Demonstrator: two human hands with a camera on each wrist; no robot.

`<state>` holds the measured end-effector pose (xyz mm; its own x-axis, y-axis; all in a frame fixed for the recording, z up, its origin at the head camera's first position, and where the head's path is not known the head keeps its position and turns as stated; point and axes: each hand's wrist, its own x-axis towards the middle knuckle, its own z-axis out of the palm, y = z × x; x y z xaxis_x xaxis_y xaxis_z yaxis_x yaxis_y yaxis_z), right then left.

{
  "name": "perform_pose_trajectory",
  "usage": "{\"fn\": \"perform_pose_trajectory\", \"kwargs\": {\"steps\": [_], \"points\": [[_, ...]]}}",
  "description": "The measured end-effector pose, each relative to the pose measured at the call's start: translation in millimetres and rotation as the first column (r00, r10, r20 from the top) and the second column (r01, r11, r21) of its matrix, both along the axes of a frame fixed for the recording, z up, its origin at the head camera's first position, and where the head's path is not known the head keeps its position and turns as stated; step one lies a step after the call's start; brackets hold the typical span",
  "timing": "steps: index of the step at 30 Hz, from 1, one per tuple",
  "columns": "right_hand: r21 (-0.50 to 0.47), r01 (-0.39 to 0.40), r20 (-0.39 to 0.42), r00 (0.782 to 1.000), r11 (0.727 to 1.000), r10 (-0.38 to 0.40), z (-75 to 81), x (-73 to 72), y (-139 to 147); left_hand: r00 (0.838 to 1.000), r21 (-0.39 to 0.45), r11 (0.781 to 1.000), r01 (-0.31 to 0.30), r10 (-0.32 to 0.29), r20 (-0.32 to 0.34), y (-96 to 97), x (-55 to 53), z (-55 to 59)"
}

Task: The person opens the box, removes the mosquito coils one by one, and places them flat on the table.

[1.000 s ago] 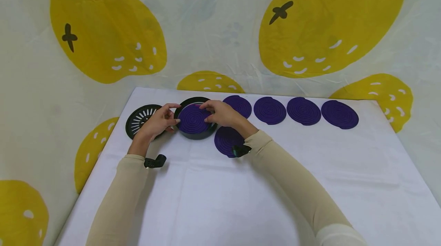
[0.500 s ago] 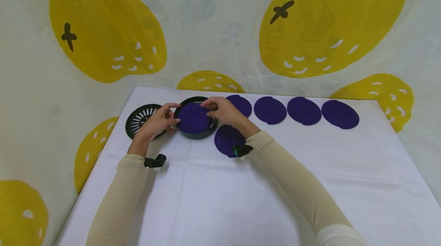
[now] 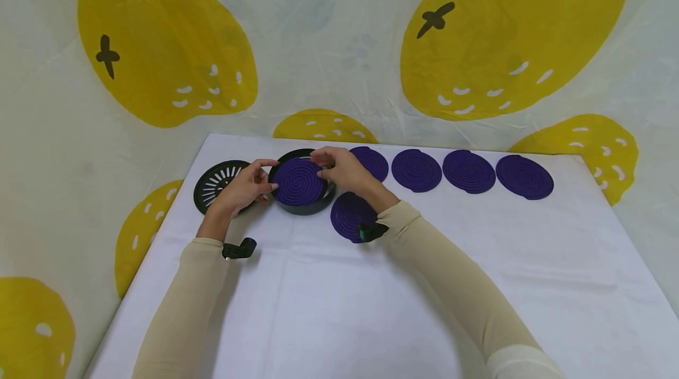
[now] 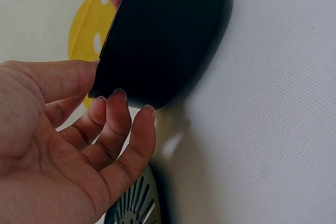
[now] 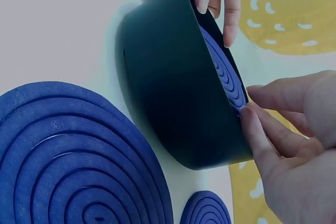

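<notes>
A purple coaster (image 3: 299, 182) with ringed grooves sits within the rim of a round black holder (image 3: 302, 210). My left hand (image 3: 245, 188) grips the holder's left side, its thumb at the rim and fingers curled against the outer wall in the left wrist view. On the other side, my right hand (image 3: 345, 172) pinches the coaster's right edge between thumb and fingertips. The right wrist view shows the coaster (image 5: 223, 69) low inside the holder (image 5: 173, 93), near the thumb tip of my right hand (image 5: 299, 135). How far down the coaster lies is hard to tell.
Left of the holder lies a black slotted disc (image 3: 214, 184). Several more purple coasters, one of them at the far right (image 3: 525, 177), form a row along the back of the white table (image 3: 403, 320). Another coaster (image 3: 350, 217) lies under my right wrist. A lemon-patterned cloth (image 3: 329, 43) hangs behind.
The coaster has shifted slightly to the right and settled flatter in the holder. My right hand has edged up and right with it; my left hand stays in place.
</notes>
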<state>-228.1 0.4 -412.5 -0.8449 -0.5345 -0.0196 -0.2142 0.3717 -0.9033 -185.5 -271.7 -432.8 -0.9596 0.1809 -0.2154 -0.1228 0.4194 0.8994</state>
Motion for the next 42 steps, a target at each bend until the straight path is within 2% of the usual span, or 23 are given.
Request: {"fn": "perform_pose_trajectory", "kwargs": {"steps": [7, 11, 17, 22, 27, 31, 36, 42], "points": [[-0.07, 0.011, 0.075, 0.997, 0.998, -0.006, 0.8, 1.1, -2.9, 1.0, -0.01, 1.0, -0.001, 0.001, -0.004, 0.7, -0.7, 0.3], [-0.059, 0.017, 0.078, 0.997, 0.998, -0.012, 2.0, 0.5, -4.2, 1.0, -0.012, 1.0, 0.001, -0.001, 0.006, 0.8, 0.1, 1.8], [0.045, -0.017, -0.004, 1.0, 0.999, 0.017, 2.6, 1.7, -2.9, 1.0, -0.011, 1.0, 0.004, -0.004, 0.015, 0.7, 0.1, 2.1], [0.075, 0.02, -0.035, 0.999, 0.997, -0.017, 2.5, 3.1, 0.0, 1.0, -0.018, 1.0, 0.006, -0.006, 0.01, 0.6, -0.9, 1.1], [0.004, 0.069, 0.035, 0.997, 0.998, -0.07, 2.2, 4.1, 3.5, 1.0, -0.016, 1.0, 0.018, -0.018, 0.014, 2.2, 0.5, 5.6], [-0.043, 0.079, 0.084, 0.994, 0.996, -0.075, 2.1, 4.8, 6.8, 1.0, -0.01, 1.0, 0.017, -0.016, 0.019, 2.1, 0.8, 5.7], [-0.046, 0.09, 0.081, 0.993, 0.995, -0.086, 4.1, 6.3, 12.6, 1.0, -0.005, 1.0, 0.015, -0.015, -0.002, 0.2, -0.9, -0.9], [-0.087, 0.119, 0.1, 0.989, 0.989, -0.11, 6.5, 8.2, 18.7, 1.0, -0.003, 1.0, 0.01, -0.01, -0.005, 0.4, -0.1, -1.2]]}}
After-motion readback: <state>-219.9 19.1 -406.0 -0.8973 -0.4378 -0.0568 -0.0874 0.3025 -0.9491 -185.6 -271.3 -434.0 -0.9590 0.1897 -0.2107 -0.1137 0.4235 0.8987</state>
